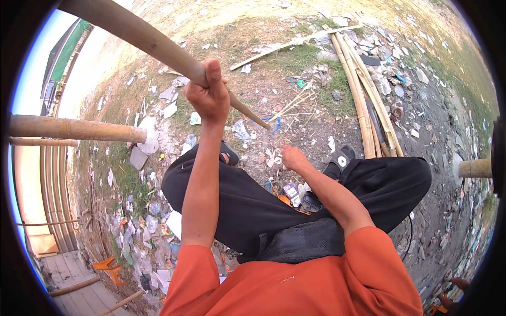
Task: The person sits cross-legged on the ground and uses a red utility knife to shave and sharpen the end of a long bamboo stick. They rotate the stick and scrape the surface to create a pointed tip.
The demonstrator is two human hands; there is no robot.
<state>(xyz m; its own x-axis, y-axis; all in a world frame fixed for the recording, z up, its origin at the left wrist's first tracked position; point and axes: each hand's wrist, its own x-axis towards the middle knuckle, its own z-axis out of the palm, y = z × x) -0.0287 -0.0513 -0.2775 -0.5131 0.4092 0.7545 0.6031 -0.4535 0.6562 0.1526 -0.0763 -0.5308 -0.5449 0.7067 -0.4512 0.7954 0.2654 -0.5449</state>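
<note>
- Bamboo pole (153,45), 1 pc.: slants from upper L, over the ground, down to a spot betw. the feet; lower end at or on ground, can't tell if it's sunk in.
- L hand (208,95): clamped round the pole, thumb up along it, approx. mid-length as seen.
- R hand (296,159): low betw. the knees, near the pole's lower end but apart from it; fingers look curled, can't tell if they hold anything.
- Blue strip (278,125), 1: on ground, just beside pole's lower end.
- Thin sticks (293,107), sev.: loose on ground, just past same end.
- Status (judged): job partway. Done: pole up off the ground at its top end & in hand. Left: no tie or prop seen on it, so prob. not fixed; hand seems to bear it.
- Poles (356,92), bundle, some look split: lying on ground, R of the R foot, no hand on them; prob. unused as yet.
- Long strip (295,46), pale, 1: flat on ground, far side, tip near bundle's far end.
- Post (79,129), bamboo, L edge of ground: standing, foot by a pale lump.
- Post no. 2 (474,168), R edge: standing, mostly cut off.
- Litter (152,224), misc. plastic & paper: all about, esp. L of L knee.
</note>
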